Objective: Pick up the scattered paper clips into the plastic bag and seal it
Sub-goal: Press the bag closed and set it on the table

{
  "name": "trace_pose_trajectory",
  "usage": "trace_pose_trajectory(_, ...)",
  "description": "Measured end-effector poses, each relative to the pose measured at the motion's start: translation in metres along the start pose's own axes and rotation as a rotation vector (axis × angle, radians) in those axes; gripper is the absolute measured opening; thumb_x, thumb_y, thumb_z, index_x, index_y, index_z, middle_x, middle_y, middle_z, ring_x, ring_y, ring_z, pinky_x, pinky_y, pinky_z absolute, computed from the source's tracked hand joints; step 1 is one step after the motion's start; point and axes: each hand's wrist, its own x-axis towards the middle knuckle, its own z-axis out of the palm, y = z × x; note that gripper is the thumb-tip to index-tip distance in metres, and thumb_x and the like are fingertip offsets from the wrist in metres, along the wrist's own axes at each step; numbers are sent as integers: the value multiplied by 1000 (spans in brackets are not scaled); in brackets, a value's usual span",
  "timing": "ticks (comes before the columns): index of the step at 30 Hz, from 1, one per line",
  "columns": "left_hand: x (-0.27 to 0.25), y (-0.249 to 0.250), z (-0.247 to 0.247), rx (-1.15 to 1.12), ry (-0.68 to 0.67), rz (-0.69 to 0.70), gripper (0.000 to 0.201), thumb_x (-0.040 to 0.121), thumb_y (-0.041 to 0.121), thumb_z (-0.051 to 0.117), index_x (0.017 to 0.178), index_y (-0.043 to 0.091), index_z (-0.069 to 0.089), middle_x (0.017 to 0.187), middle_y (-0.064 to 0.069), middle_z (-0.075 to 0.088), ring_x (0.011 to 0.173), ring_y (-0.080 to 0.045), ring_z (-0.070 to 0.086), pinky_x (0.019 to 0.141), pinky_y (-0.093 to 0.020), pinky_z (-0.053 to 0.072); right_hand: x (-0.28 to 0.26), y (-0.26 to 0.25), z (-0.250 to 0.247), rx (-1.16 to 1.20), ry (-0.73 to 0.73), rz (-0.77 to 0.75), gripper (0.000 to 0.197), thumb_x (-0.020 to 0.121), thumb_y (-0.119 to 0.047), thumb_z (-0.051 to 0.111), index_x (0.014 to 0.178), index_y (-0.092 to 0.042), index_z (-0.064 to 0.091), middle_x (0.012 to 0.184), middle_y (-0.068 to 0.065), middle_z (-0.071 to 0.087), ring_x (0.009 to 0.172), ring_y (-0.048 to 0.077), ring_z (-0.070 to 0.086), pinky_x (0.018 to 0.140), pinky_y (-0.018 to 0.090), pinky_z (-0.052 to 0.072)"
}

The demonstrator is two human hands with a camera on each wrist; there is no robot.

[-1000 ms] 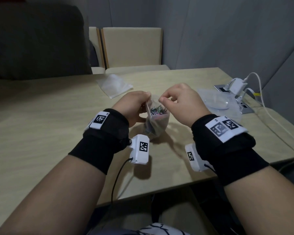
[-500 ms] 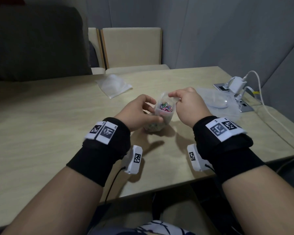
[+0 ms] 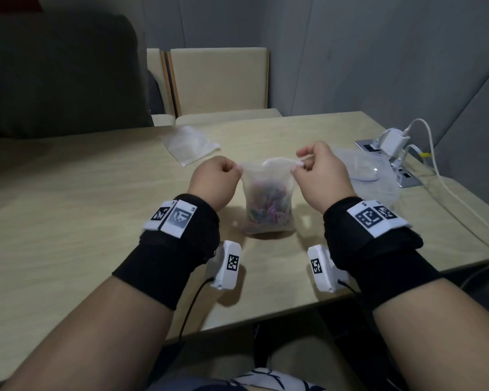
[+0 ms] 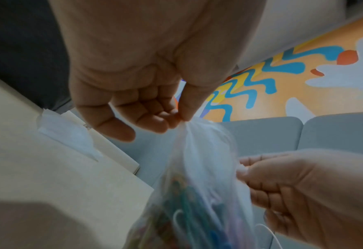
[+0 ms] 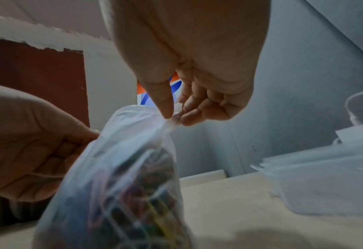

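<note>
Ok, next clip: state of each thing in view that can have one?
plastic bag: upright on the table, mouth stretched flat, seal not confirmable
paper clips: inside the bag
left hand: pinches the bag's left top corner
right hand: pinches the right top corner
spare bag: flat, untouched

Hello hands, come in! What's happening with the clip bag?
Left hand, right hand pinching plastic bag top corners. Paper clips inside, bag upright on table. Nothing blocking.
</note>
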Motion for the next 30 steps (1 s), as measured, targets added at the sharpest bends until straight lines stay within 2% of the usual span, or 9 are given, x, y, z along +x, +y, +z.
trace_pose_trajectory(3, -1, 0, 1, 8, 23, -51, 21, 91, 27, 57, 70, 24, 57, 73, 2, 60, 88, -36, 63, 87, -50, 54, -4, 10, 1, 70, -22, 62, 19, 91, -18, 60, 109, -21, 53, 78, -9, 58, 86, 15, 59, 76, 24, 40)
trace_pose_trajectory(6, 0, 10, -1, 35, 87, -1, 3, 88, 23, 60, 87, 23, 57, 86, 6, 59, 90, -24, 58, 82, -35, 48, -5, 8, -1, 203, 12, 39, 18, 89, -21, 63, 103, -24, 50, 81, -6, 67, 89, 14, 62, 80, 25, 44)
trace_pose_trajectory(7, -1, 14, -1, 49, 94, 46, 10, 86, 23, 61, 95, 25, 57, 95, 4, 59, 94, -21, 57, 83, -33, 46, -5, 5, -1, 239, 13, 15, 19, 88, -21, 64, 101, -25, 50, 82, -6, 69, 89, 12, 63, 81, 24, 44)
trace_pose_trajectory(10, -3, 24, 1, 175, 29, 289, 26, 80, 43, 61, 105, 35, 62, 110, 3, 59, 111, -23, 55, 97, -41, 46, -8, -3, 1, 306, -11, -60, 24, 84, -20, 70, 90, -31, 50, 76, -6, 71, 80, 7, 64, 83, 25, 48)
trace_pose_trajectory(14, -3, 28, 7, 328, -29, 426, 29, 70, 69, 52, 86, 48, 63, 104, 11, 65, 115, -25, 56, 101, -46, 40, -9, -9, 4, 345, -14, -92, 33, 77, -22, 78, 82, -33, 47, 71, -6, 72, 73, 7, 64, 84, 30, 52)
trace_pose_trajectory(19, 0, 30, 5, 357, -14, 459, 10, 74, 62, 60, 70, 53, 54, 95, 16, 60, 113, -26, 55, 100, -50, 40, -11, -11, 3, 341, -25, -127, 35, 78, -23, 78, 81, -33, 44, 72, -6, 73, 73, 7, 64, 79, 24, 48)
trace_pose_trajectory(22, -3, 33, 5, 366, -33, 448, 13, 83, 49, 68, 75, 47, 57, 97, 16, 54, 116, -26, 48, 102, -49, 38, -10, -11, 3, 294, -13, -158, 38, 79, -21, 76, 79, -32, 39, 72, -6, 72, 77, 12, 65, 73, 22, 46)
trace_pose_trajectory(26, -1, 29, 0, 403, -58, 400, 12, 86, 42, 66, 77, 43, 57, 101, 15, 53, 118, -27, 48, 104, -52, 38, -6, -8, 4, 210, 40, -179, 39, 80, -12, 68, 75, -32, 35, 74, -4, 67, 77, 15, 65, 75, 32, 51)
trace_pose_trajectory(30, 7, 12, -16, 391, -30, 297, 11, 89, 37, 65, 80, 39, 58, 98, 11, 57, 106, -26, 56, 98, -48, 46, -2, 5, -3, 156, 200, -96, 39, 83, -10, 64, 72, -32, 33, 71, -10, 55, 71, 15, 57, 73, 29, 50)
